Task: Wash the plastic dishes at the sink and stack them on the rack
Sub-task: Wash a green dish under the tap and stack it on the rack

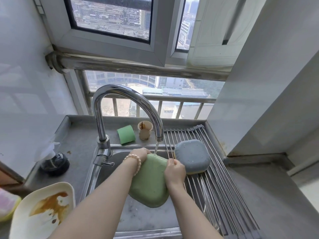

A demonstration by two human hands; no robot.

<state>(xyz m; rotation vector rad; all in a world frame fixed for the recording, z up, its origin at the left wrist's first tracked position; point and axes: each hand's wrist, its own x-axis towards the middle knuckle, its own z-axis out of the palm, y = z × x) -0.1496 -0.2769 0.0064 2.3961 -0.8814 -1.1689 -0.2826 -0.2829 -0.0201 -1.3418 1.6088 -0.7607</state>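
Here, going rightward, a stained plate (43,211) lies near-left on the counter, the left hand (140,153) and right hand (174,171) grip a green dish (150,183) over the sink (101,171) under the tap (120,107) — a blue dish (193,156) sits upturned on the rack (222,187).

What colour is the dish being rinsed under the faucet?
Light green dish, bottom side up, seen in the head view.
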